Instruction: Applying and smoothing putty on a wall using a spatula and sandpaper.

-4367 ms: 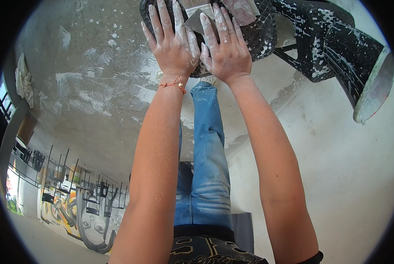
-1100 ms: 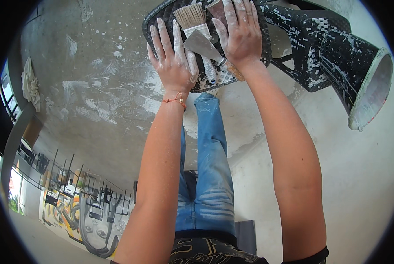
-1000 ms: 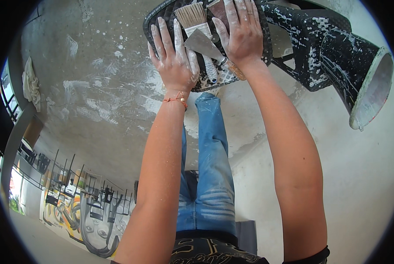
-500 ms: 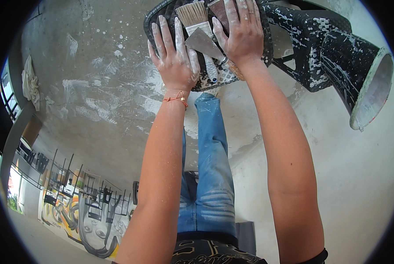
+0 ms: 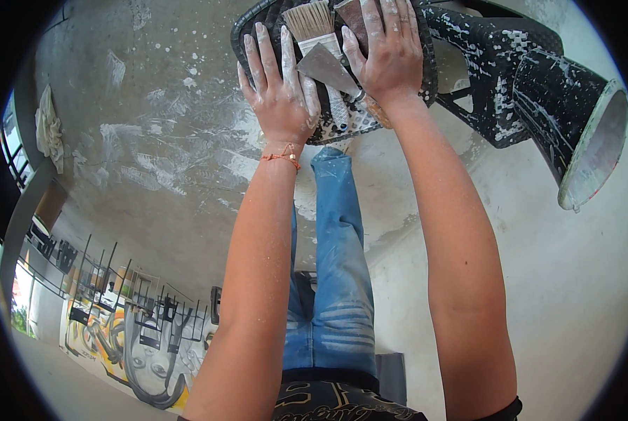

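Note:
My left hand [image 5: 280,102] lies palm down with fingers stretched out on the left side of a black, paint-spattered plastic surface [image 5: 244,24]. On its right side rests my right hand [image 5: 394,70], fingers extended and slightly spread, partly over a brown sheet [image 5: 352,17] that looks like sandpaper. Both hands are coated with white powder. Between them lies a wide paintbrush [image 5: 309,21], bristles pointing away from me. A putty knife [image 5: 328,69] crosses over the brush; its brownish handle [image 5: 377,112] sits beside my right wrist. Neither hand grips anything visible.
A black, paint-splashed bucket [image 5: 559,105] lies tipped at the right against a black plastic piece [image 5: 493,56]. The concrete floor [image 5: 166,105] is smeared white. A pale cloth [image 5: 49,130] hangs at far left; black metal-framed furniture [image 5: 138,295] and a painted wall [image 5: 100,337] appear lower left.

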The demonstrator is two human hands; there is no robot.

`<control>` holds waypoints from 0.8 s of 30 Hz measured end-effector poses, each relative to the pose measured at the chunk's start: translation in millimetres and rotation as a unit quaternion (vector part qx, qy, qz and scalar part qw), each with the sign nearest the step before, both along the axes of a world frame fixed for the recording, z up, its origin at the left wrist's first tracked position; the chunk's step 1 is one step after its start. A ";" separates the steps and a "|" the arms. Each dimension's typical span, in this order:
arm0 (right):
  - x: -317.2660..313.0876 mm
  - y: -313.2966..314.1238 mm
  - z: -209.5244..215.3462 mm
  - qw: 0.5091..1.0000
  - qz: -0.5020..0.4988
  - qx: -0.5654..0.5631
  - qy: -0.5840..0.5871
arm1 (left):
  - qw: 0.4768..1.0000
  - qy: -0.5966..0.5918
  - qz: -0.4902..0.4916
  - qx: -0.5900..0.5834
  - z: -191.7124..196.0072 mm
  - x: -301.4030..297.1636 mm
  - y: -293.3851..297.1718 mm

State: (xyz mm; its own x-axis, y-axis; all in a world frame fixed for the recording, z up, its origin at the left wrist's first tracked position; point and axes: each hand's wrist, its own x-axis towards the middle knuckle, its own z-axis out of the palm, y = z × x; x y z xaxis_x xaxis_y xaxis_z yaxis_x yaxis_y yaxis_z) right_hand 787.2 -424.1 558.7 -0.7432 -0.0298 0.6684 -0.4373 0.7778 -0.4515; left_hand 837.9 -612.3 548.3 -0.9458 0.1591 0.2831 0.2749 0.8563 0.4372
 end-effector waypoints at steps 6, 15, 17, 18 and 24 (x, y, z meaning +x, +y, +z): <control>-0.5 1.2 -0.4 1.000 0.002 0.001 -0.011 | 1.000 -0.004 -0.002 -0.007 0.2 -1.7 0.7; -4.4 7.3 7.7 1.000 0.006 0.001 -0.013 | 0.999 0.003 -0.015 0.036 0.5 -6.5 8.8; 4.8 5.1 27.6 0.993 -0.026 0.090 -0.073 | 1.000 0.000 -0.015 0.022 0.0 -7.0 3.6; 8.0 6.5 36.3 0.973 -0.057 0.183 -0.131 | 1.000 0.000 -0.015 0.022 -0.6 -7.5 4.0; 9.2 10.9 39.4 0.972 -0.047 0.192 -0.130 | 0.999 -0.010 -0.018 0.048 0.3 -6.9 9.9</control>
